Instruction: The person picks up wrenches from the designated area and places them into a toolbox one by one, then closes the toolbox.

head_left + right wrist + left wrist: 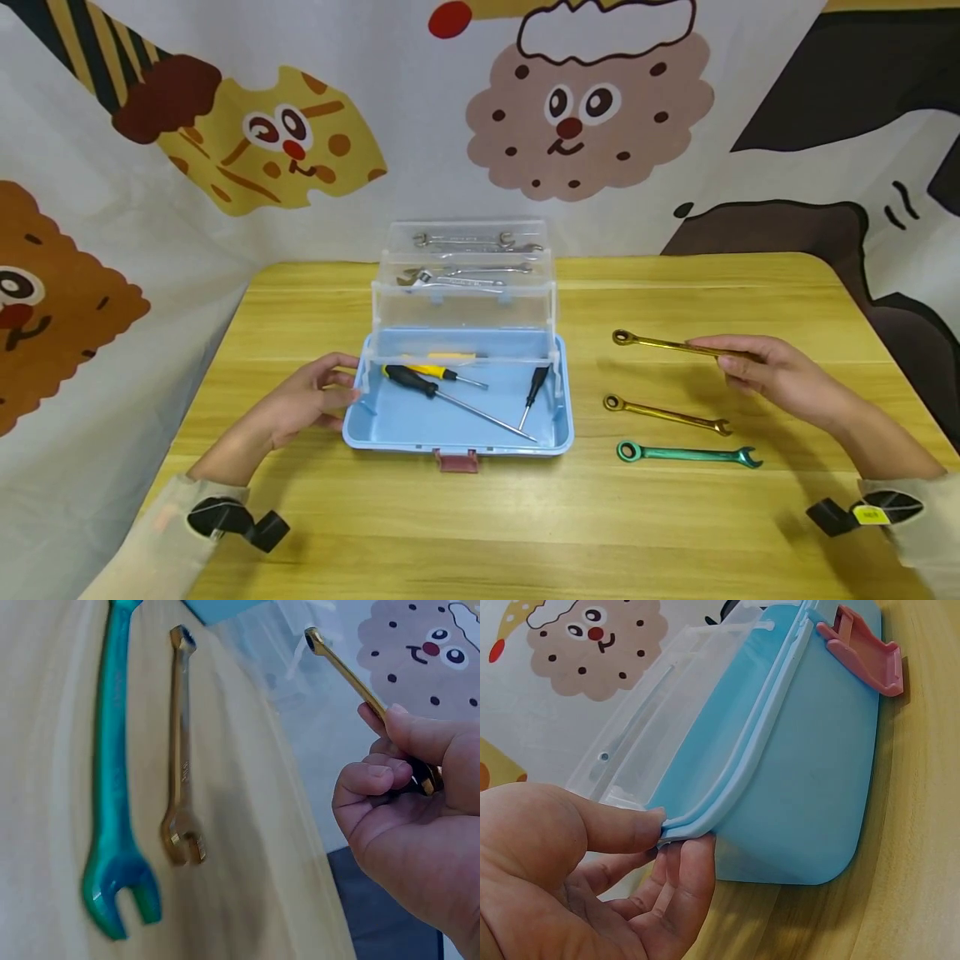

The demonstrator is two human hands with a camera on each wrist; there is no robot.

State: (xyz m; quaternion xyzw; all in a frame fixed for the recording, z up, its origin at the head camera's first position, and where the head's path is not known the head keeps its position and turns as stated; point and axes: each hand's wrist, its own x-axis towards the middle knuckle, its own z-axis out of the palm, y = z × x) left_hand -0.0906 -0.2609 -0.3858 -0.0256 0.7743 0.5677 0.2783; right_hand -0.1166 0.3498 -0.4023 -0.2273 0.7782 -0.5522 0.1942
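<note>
The right hand [780, 377] is pinching the open end of a gold wrench [660, 342], thumb and curled fingers clamped on it, and is holding it lifted above the wooden table [525, 533], well right of the box. The left hand [303, 404] is gripping the left rim of the blue toolbox [457, 433], thumb on top and fingers underneath the lip.

Nearer the person than the held wrench, a second gold wrench [666, 414] and a green wrench [688, 454] are lying flat on the table, apart from each other.

Inside the blue base, a black-handled screwdriver [450, 400], a yellow-handled screwdriver [442, 372] and a small black screwdriver [534, 394] are lying loose. Clear fold-out trays [465, 283] are standing open behind it, holding silver spanners [465, 242]; how many is hard to count through the plastic. A pink latch [456, 460] is hanging at the front edge.

The held wrench's far end is hidden inside the right fist.
</note>
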